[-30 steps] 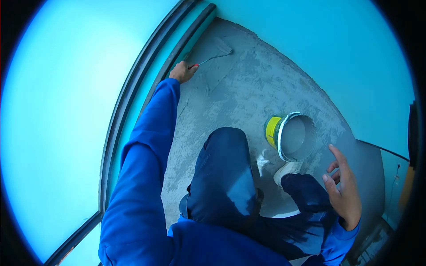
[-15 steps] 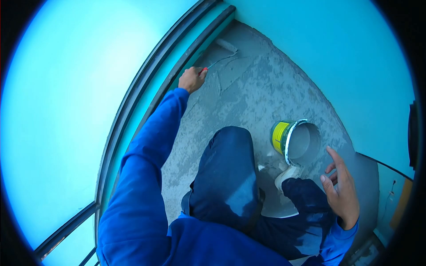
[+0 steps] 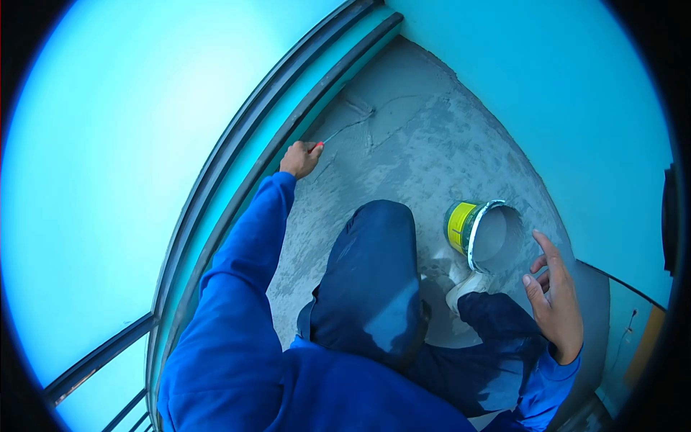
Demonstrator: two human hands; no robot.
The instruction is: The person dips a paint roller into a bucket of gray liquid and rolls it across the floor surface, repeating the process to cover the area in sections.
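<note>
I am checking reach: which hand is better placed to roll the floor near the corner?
Probably left: the left hand grips the roller, far forward; the right hand hangs open near the bucket.

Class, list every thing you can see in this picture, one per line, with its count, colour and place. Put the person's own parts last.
small paint roller with a red handle and thin metal shaft: one, grey head, on the floor beside the window frame
round plastic bucket with a yellow label: one, grey inside, on the floor at right
rough concrete floor: one, patchy grey, centre
painted wall: one, turquoise, upper right
dark window frame: one, curving along the left
white shoe: one, just below the bucket
trousers: dark blue, centre
sleeves: two, bright blue
left hand: one, gripping the roller handle
right hand: one, open, beside the bucket, holding nothing
</note>
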